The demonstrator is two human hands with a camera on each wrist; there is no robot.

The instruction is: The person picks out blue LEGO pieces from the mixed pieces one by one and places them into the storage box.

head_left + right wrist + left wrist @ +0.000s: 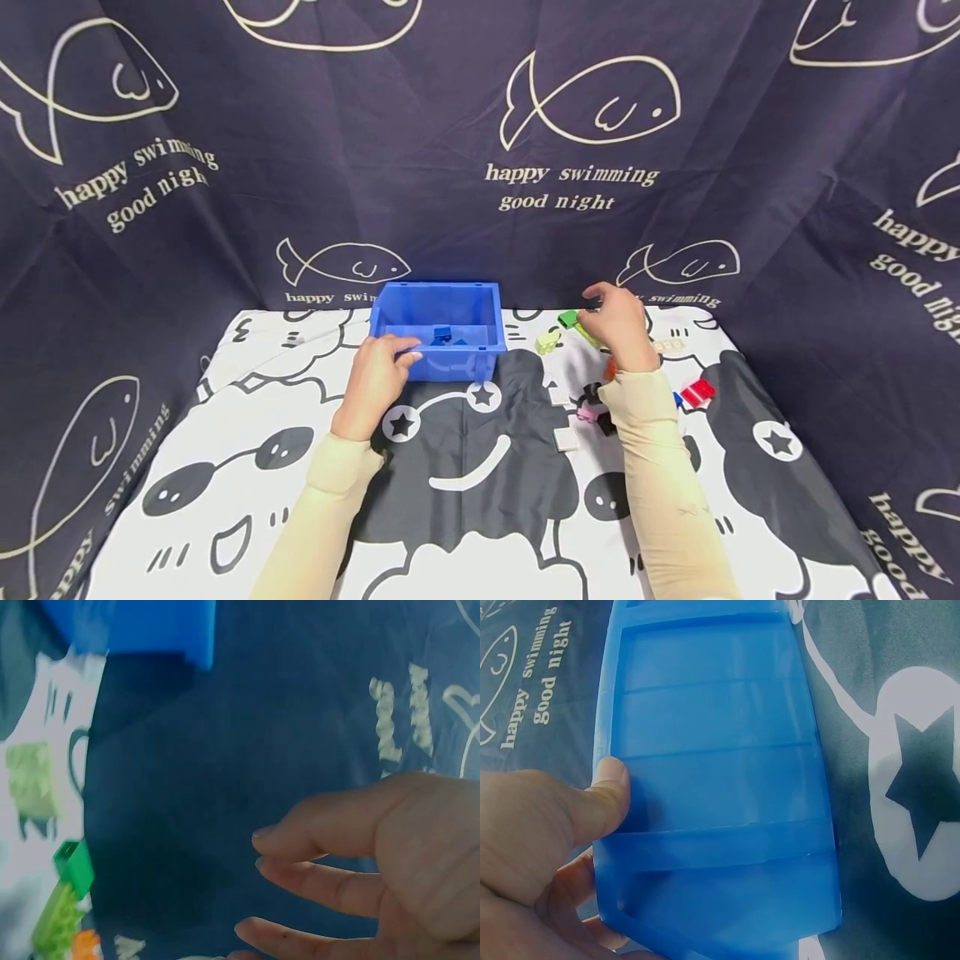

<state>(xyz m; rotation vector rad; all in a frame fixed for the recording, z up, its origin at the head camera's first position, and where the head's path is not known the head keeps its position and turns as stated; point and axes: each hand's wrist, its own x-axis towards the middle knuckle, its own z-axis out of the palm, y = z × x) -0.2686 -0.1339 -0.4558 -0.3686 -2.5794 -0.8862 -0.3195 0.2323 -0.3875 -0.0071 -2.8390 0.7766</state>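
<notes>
My left hand [373, 379] grips the near left part of the blue plastic bin [450, 367]; in the left wrist view, its thumb [613, 787] lies over the rim with fingers behind the wall. Inside the bin are blue building bricks [442, 332]. To the right, my right hand [621, 325] hovers above the bricks at the back of the table. Its thumb and index fingertips are close together in the right wrist view, with nothing visible between them. Nearest to it lie a green brick [567, 320] and a lime brick [587, 335]; a pale green brick [548, 342] sits left of these.
Under and around the right forearm lie red bricks [697, 393], an orange brick [611, 367], a pink brick [587, 414], a black brick [591, 392], a beige brick [669, 344] and white bricks [566, 439]. A dark fish-print curtain [450, 183] hangs behind the cartoon-print tablecloth [465, 517].
</notes>
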